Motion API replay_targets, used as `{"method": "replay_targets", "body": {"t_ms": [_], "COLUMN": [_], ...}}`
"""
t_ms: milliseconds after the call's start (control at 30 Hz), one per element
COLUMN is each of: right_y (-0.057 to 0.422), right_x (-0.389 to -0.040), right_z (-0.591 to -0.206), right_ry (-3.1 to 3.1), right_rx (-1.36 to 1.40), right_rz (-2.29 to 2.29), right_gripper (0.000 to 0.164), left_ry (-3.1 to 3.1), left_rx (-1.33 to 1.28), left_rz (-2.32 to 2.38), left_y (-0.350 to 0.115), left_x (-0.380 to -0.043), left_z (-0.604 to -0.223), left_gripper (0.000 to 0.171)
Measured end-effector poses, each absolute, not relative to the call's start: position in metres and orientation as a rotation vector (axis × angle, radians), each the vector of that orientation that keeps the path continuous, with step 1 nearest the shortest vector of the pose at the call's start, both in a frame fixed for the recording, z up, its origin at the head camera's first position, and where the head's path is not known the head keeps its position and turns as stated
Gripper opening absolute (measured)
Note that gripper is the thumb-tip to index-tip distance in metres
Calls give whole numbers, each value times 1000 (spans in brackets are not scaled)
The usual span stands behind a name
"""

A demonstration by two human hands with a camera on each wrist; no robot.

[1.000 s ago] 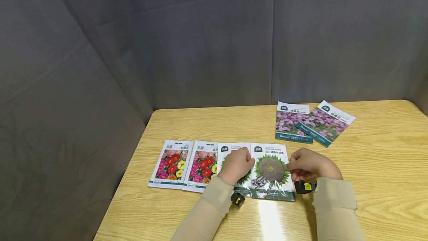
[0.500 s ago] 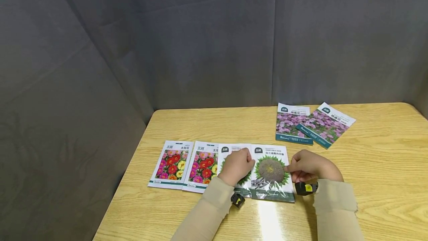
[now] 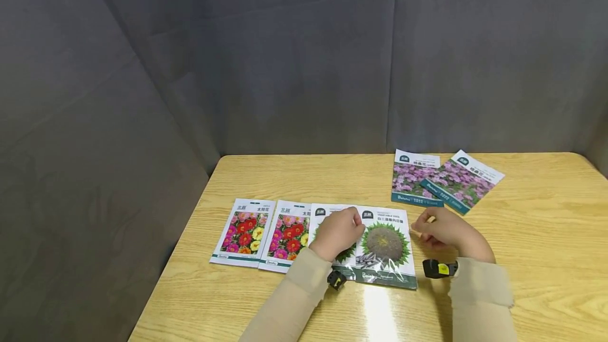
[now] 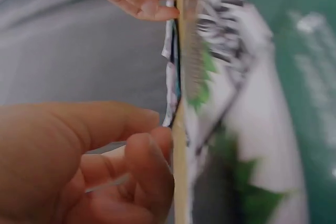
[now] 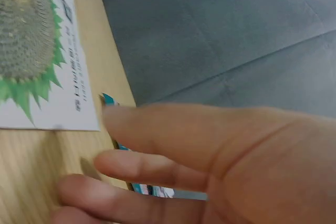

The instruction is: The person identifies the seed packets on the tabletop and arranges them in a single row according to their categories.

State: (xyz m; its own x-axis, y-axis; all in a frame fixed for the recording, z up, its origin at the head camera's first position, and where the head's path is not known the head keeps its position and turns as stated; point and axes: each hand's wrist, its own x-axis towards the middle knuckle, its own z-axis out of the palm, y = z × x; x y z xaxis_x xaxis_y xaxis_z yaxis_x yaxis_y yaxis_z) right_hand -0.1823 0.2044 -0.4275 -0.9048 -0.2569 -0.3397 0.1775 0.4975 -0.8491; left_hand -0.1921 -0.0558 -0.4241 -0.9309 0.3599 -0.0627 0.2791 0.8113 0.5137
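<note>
My left hand (image 3: pixel 338 232) lies over the left sunflower seed packet (image 3: pixel 344 272), covering most of its picture. Its fingers are loosely bent near the seam with the right sunflower seed packet (image 3: pixel 385 244); nothing shows between thumb and fingers in the left wrist view, though fingertip contact is hard to tell. Just off that second packet's right edge, my right hand (image 3: pixel 446 231) hovers with relaxed fingers. In the right wrist view its thumb (image 5: pixel 152 127) and fingers are apart, holding nothing, close to the packet's corner (image 5: pixel 79 114).
Two packets with red and yellow flowers, one (image 3: pixel 243 234) at the far left and another (image 3: pixel 285 236) beside it, continue the row. At the back right, a purple-flower packet (image 3: pixel 410 173) is partly overlapped by a second tilted one (image 3: pixel 467 178). A grey cloth (image 3: pixel 304 67) hangs behind the table.
My right hand has let go of the right sunflower packet's edge and moved slightly right, away from it. That packet is turned a little. The left hand has stayed nearly still.
</note>
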Motion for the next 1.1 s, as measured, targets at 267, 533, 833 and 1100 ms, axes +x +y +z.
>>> {"method": "replay_targets", "body": {"t_ms": [267, 533, 833, 1100], "right_y": [221, 229, 234, 231], "right_x": [-188, -193, -196, -201], "right_z": [-426, -432, -433, -441], "right_ry": [2685, 2772, 2741, 2764], "right_rx": [64, 254, 286, 327], "right_rz": [-1239, -1240, -1228, -1321], "right_gripper": [41, 51, 53, 50], "left_ry": [2845, 2699, 2334, 2242], "left_rx": [556, 448, 169, -27], "left_rz": [976, 1268, 1626, 1695], "left_y": [-37, -17, 6, 34], "left_x": [-212, -240, -256, -261], "left_z": [-401, -405, -425, -436], "left_gripper": [16, 40, 48, 44]}}
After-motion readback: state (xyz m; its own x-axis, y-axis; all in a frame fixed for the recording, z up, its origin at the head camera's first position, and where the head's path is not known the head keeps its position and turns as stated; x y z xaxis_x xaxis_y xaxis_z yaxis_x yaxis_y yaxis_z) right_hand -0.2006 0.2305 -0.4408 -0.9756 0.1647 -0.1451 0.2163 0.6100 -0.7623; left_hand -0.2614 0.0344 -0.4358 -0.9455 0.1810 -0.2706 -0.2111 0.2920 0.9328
